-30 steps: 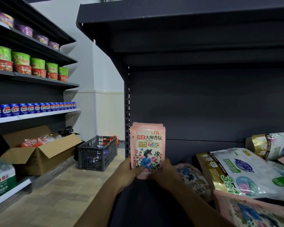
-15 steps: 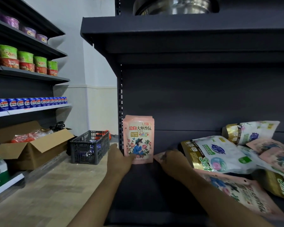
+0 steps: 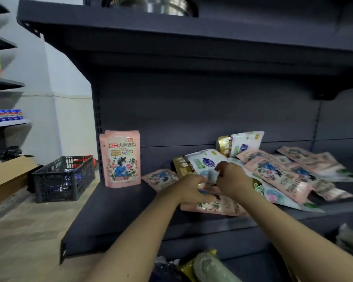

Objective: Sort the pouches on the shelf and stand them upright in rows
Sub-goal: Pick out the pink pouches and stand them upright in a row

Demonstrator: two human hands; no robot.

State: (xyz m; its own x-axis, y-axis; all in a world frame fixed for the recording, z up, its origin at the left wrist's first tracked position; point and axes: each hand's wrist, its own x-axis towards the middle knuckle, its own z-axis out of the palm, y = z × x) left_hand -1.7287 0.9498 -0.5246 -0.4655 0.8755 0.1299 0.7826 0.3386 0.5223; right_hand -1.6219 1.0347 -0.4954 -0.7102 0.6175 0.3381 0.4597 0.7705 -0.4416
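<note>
One pink floral pouch (image 3: 121, 158) stands upright at the far left of the dark shelf (image 3: 114, 216), against the back panel. To its right lies a jumbled pile: flat pink pouches (image 3: 273, 171), a white-and-gold pouch (image 3: 200, 161) and another white one (image 3: 243, 143) behind. A small pink pouch (image 3: 161, 178) lies flat between the standing one and the pile. My left hand (image 3: 194, 189) and my right hand (image 3: 230, 180) both grip the near end of a flat pink pouch (image 3: 212, 206) at the pile's front, fingers curled. Blur hides the exact grip.
The upper shelf board (image 3: 171, 27) overhangs low above the pouches, with a metal pot on it. More packs (image 3: 208, 267) lie on the level below. On the floor to the left stand a dark plastic crate (image 3: 63, 178) and a cardboard box (image 3: 6, 174).
Both hands let go of the upright pink pouch, which now stands alone at the left. They moved right to the pile and took hold of a flat pink pouch. The view shifted right.
</note>
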